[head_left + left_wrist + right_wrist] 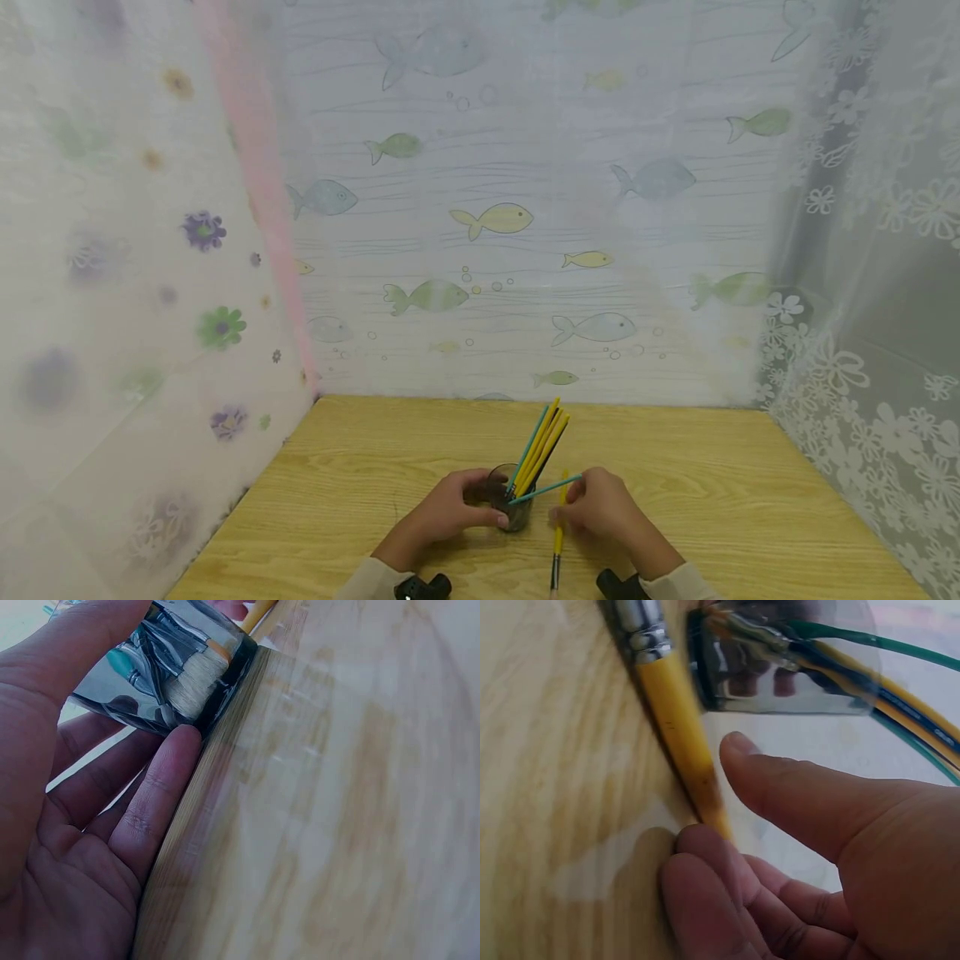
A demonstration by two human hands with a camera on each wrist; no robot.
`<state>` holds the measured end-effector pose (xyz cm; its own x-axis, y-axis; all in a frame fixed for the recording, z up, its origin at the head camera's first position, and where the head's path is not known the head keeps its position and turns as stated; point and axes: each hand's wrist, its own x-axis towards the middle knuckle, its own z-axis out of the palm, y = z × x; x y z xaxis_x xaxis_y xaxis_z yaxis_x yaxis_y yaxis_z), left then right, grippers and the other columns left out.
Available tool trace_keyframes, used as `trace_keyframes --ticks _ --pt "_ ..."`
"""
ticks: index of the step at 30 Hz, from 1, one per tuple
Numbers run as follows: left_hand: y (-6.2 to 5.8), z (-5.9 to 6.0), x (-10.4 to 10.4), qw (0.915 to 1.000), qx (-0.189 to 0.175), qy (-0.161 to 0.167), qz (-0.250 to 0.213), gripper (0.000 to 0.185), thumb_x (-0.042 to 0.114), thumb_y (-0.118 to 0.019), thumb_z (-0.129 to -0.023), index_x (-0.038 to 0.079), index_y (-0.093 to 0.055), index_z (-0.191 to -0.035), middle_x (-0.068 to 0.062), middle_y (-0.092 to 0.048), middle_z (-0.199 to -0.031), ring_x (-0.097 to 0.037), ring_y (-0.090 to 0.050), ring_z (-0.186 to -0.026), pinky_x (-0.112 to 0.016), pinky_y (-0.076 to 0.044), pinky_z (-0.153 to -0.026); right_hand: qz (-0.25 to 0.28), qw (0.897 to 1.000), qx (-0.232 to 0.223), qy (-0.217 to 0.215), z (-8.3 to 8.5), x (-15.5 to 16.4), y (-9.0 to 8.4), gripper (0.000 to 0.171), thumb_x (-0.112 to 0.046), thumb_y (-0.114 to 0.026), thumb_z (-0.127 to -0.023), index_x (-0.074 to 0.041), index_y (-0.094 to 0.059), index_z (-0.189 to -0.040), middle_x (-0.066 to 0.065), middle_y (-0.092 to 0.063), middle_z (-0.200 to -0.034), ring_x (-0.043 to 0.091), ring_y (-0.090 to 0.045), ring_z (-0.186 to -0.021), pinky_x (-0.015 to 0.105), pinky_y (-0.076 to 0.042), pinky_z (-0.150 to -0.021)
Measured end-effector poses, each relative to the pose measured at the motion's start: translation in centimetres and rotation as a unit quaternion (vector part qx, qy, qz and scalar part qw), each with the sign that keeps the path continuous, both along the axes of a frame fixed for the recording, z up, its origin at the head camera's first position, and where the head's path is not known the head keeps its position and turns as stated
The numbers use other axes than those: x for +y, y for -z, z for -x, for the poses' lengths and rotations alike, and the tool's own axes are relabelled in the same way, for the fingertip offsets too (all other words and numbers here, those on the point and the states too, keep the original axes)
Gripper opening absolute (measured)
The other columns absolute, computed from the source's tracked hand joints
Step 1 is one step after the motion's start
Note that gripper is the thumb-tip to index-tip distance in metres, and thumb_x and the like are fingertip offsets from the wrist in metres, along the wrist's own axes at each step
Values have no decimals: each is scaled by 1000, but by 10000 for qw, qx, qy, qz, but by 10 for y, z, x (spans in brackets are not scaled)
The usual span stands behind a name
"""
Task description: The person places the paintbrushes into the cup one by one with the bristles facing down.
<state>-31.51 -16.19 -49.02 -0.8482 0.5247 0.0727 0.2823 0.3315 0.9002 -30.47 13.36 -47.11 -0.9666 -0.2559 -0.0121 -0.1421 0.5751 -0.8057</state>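
A clear cup [517, 518] stands on the table holding several paintbrushes [542, 450], bristles down, with yellow, teal and dark handles. My left hand [450, 507] grips the cup, thumb on one side and fingers round the other; the bristles [196, 686] show through its wall. One teal brush [543, 490] leans low out of the cup toward my right hand [600, 510]. A yellow paintbrush [676, 724] lies on the table beside the cup, its metal ferrule nearest me. My right fingertips are at its handle's far end, with the thumb apart from it.
The wooden table [360, 450] ends at a fish-print curtain [495, 333] behind. A flowered sheet [150, 333] hangs on the left, and a sheer flowered curtain [885, 400] on the right.
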Motion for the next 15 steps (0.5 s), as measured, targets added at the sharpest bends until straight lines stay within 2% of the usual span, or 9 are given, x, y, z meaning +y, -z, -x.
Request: trace_keyframes --ticks 3,10,15 --pt "-1 -1 0 10000 -12 -13 -3 50 36 -80 -93 25 -65 -139 6 -72 -125 -13 -68 -113 -27 -55 -95 -72 9999 -5 -157 0 -1 1 30 -25 -92 -79 -6 -69 -79 2 -66 -60 13 -61 -50 29 -49 -48" --pt "-3 -4 1 10000 33 26 -44 48 33 -80 -93 21 -66 -138 2 -72 -125 -13 -69 -113 -26 -55 -95 139 9994 -221 -219 -3 0 -2 32 -14 -91 -79 2 -68 -95 6 -70 -69 18 -69 -57 33 -59 -53" --pt "-3 -1 3 9999 103 91 -90 45 32 -81 -93 24 -67 -135 3 -73 -124 -13 -69 -115 -26 -54 -96 197 9991 -244 -286 -2 2 -4 26 -10 -89 -80 3 -71 -93 6 -72 -70 20 -71 -58 34 -59 -54"
